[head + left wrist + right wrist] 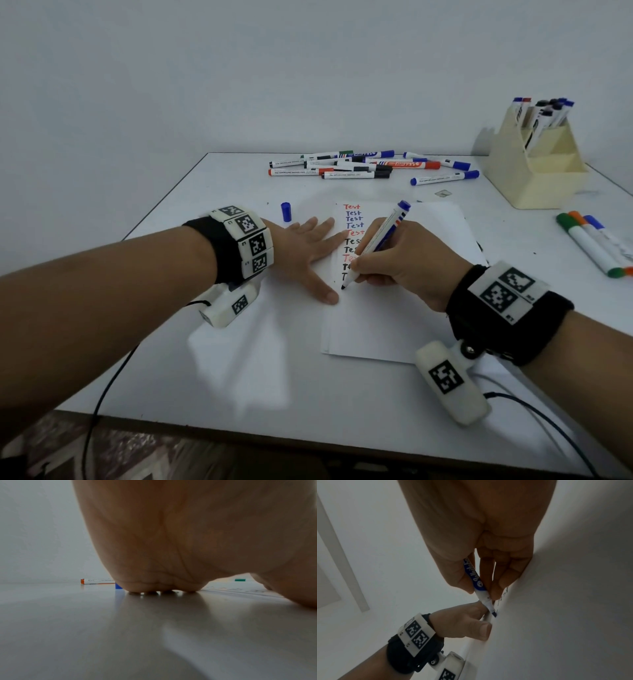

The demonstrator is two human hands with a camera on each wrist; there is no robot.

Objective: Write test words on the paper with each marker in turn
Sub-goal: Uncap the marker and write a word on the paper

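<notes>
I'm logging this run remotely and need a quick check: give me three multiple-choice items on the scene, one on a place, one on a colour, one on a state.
1. Where does the loose blue cap lie?
A. on the table, beyond the left hand
B. in the holder
C. on the marker's tip

2. What colour is the top word on the paper?
A. green
B. red
C. black

3. How is the left hand?
A. curled round a marker
B. lifted clear
C. flat, fingers spread, on the paper's edge

A: the cap sits alone on the table.
B: the first "Test" is red.
C: it steadies the paper while the right hand holds the blue marker.
</notes>
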